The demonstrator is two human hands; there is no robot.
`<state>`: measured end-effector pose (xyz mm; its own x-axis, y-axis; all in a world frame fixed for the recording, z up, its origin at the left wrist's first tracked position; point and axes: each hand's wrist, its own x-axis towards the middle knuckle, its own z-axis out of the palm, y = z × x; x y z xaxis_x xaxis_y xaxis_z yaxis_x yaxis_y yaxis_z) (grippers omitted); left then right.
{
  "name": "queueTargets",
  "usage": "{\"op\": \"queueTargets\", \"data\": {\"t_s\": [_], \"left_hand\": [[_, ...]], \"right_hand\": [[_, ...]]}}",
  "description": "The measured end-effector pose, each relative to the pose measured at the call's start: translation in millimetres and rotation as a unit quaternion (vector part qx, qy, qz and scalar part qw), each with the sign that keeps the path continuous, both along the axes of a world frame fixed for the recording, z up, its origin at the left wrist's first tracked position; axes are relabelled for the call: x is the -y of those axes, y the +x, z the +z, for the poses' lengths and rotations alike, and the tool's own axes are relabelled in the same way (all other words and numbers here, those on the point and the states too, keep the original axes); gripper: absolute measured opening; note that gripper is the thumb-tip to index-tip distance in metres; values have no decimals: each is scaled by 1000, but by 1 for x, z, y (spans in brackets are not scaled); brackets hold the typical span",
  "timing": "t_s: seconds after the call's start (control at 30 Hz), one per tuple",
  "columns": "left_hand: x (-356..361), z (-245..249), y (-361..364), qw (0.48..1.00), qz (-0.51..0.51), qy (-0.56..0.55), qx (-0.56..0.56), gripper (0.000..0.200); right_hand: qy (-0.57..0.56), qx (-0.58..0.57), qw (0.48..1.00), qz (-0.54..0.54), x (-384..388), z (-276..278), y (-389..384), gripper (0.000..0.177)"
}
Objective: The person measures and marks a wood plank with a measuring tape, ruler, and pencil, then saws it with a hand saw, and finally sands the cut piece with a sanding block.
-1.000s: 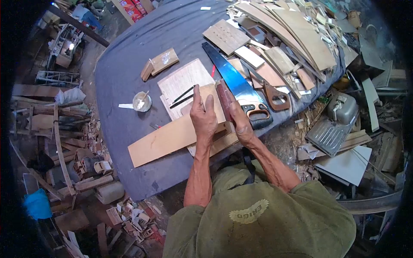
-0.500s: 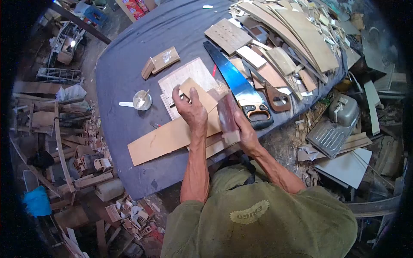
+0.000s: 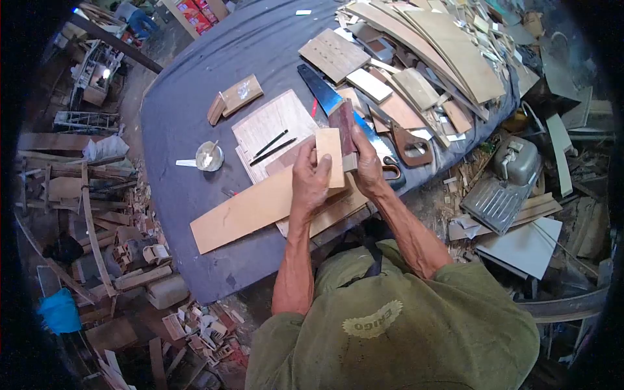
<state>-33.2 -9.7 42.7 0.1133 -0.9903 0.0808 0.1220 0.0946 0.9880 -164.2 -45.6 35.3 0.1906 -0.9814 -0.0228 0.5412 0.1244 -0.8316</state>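
Hands at the near edge of the table (image 3: 188, 130): since half a second ago, the left hand (image 3: 311, 179) has turned the small wooden panel (image 3: 330, 156) from tilted to upright. The right hand (image 3: 367, 166) has carried the sanding block (image 3: 342, 123) farther away, over the saw (image 3: 322, 91). The panel's long axis now points away from the person, above the long board (image 3: 240, 211); left fingers pinch its near end, and right fingers clasp the block along its right edge.

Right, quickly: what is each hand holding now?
Left hand: closed on a small wooden panel.
Right hand: closed on a reddish sanding block.
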Motion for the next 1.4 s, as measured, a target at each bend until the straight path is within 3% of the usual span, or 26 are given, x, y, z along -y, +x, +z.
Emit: {"op": "queueTargets", "data": {"t_s": [0.07, 0.1, 0.17, 0.27, 0.4, 0.47, 0.53, 0.6, 0.63, 0.73, 0.77, 0.93, 1.03, 1.1, 1.27, 1.4], "left_hand": [[4, 8, -9, 999, 35, 16, 34, 35], [8, 13, -7, 998, 32, 33, 50, 34], [16, 15, 4, 994, 41, 38, 93, 34], [14, 4, -1, 999, 30, -8, 19, 37], [14, 13, -5, 996, 49, 55, -45, 36], [25, 11, 4, 995, 80, 61, 10, 36], [21, 3, 7, 998, 58, 35, -8, 37], [6, -2, -1, 997, 10, 53, -47, 40], [1, 0, -4, 997, -5, 66, -45, 41], [-6, 11, 2, 996, -38, 78, -29, 44], [-1, 8, 6, 997, -38, 54, -27, 44], [-2, 15, 17, 997, -50, 57, 7, 42], [-2, 13, 8, 986, 31, 49, 155, 32], [4, 9, 6, 958, 88, 26, 272, 39], [7, 18, 6, 914, 70, -77, 392, 35], [9, 24, 7, 916, 49, -106, 383, 35]], "right_hand": [[-90, -134, 986, -36, 2, 4, 2, 58], [-199, -222, 951, -81, -12, 30, 4, 57], [-192, -263, 944, -51, -43, 22, 1, 56], [-195, -288, 933, -93, -38, 18, 0, 55], [-97, -255, 962, -28, -17, 40, -4, 54], [-150, -292, 944, -38, -37, 36, -3, 53], [-215, -339, 911, -90, -44, 24, 2, 53], [-212, -233, 945, -86, -12, 25, 0, 54], [-180, -262, 943, -101, 9, 23, 0, 55], [95, -69, 992, -39, 49, 8, -9, 57], [60, -18, 998, -12, 46, 7, -15, 59], [18, -36, 998, 49, 4, 6, -24, 59], [-10, -83, 995, 56, -13, 19, -27, 65], [-27, -93, 995, 38, -21, 24, -29, 59], [-43, -265, 960, 84, -29, 40, -46, 58], [-55, -273, 957, 79, -17, 53, -43, 50]]}}
